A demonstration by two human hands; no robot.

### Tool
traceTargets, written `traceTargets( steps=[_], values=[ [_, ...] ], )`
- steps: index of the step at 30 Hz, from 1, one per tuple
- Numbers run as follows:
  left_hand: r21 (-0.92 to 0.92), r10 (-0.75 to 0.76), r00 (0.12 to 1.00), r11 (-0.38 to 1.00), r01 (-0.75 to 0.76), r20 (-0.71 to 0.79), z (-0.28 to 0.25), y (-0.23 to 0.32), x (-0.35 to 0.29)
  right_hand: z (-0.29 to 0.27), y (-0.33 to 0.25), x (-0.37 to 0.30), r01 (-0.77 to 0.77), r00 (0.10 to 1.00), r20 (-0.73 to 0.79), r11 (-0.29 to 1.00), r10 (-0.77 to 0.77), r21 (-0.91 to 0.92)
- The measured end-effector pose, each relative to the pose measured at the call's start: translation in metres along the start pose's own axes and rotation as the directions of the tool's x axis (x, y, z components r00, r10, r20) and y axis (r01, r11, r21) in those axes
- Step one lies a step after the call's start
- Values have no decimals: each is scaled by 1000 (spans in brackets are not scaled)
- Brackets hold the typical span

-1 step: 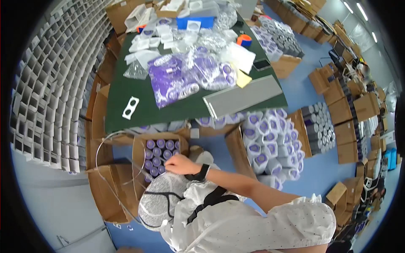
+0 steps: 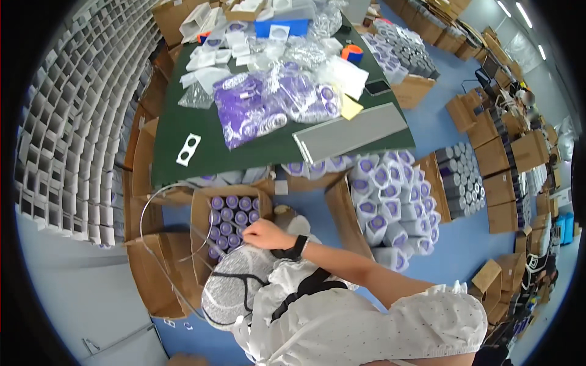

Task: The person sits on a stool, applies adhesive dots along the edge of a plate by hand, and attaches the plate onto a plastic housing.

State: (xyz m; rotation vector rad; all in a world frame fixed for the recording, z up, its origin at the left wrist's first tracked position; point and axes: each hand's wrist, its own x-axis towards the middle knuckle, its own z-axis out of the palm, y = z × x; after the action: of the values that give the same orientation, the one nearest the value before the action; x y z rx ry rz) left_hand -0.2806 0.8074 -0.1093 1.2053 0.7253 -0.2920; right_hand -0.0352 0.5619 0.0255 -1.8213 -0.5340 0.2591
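Observation:
My right hand (image 2: 265,235), with a black watch on the wrist, rests at the right side of an open cardboard box (image 2: 200,210). Its fingers are curled, and what they hold, if anything, is hidden. Several cylinders with round purple ends (image 2: 227,215) stand upright in rows in this box. Just below the hand lies grey patterned cloth with a black cord (image 2: 237,291), covering the near part of the box. My left hand does not show.
Ahead is a dark green table (image 2: 168,161) bearing purple plastic bags (image 2: 244,113), a grey panel (image 2: 351,132) and a white two-hole card (image 2: 188,150). To the right, a carton (image 2: 345,210) holds wrapped purple-ended cylinders. White boxes (image 2: 67,140) are stacked left. A thin cable loop (image 2: 142,222) crosses the box.
The view has shifted slightly. My right hand sits a little farther right against the box, and slightly more of the cylinders show beside it.

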Motion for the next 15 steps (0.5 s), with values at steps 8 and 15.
traceTargets(
  steps=[8,15],
  values=[
    [17,44,999,999,-44,-1,-32,-30,-74,3,-20,-139,-134,968,-210,991,137,30],
    [16,79,996,997,-78,-38,-20,-48,-119,-12,-11,-256,-279,882,-320,930,346,238]
  ],
)
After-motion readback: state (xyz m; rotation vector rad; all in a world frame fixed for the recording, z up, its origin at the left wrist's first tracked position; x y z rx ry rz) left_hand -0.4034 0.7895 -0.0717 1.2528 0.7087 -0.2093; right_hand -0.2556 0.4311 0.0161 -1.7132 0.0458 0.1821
